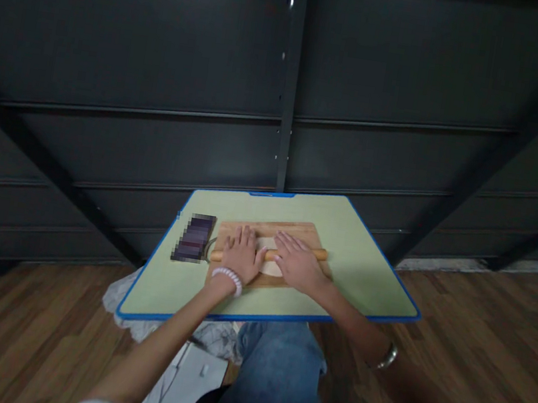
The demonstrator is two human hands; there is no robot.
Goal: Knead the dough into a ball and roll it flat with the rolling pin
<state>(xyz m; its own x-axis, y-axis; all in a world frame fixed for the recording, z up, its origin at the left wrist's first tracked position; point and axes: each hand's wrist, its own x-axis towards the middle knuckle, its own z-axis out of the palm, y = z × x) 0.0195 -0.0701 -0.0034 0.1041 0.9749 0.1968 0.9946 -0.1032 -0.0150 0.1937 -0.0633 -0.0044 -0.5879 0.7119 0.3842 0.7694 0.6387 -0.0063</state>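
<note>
A wooden rolling pin (322,254) lies across a flat round of pale dough (270,268) on a wooden board (302,231). My left hand (242,257) rests flat on the pin's left part, fingers stretched out and pointing away from me. On the pin's right part lies my right hand (300,265), palm down with its fingers extended. Both hands press from above and neither wraps around the pin. Between them a short stretch of the pin and some dough show; the rest of the dough is hidden under my hands.
The board sits on a small pale-green table (370,270) with a blue rim. A dark, pixelated flat object (194,237) and a thin ring (209,250) lie left of the board. Behind stands a dark metal panel wall (168,65). Crumpled plastic (218,339) and a white box (192,375) are below.
</note>
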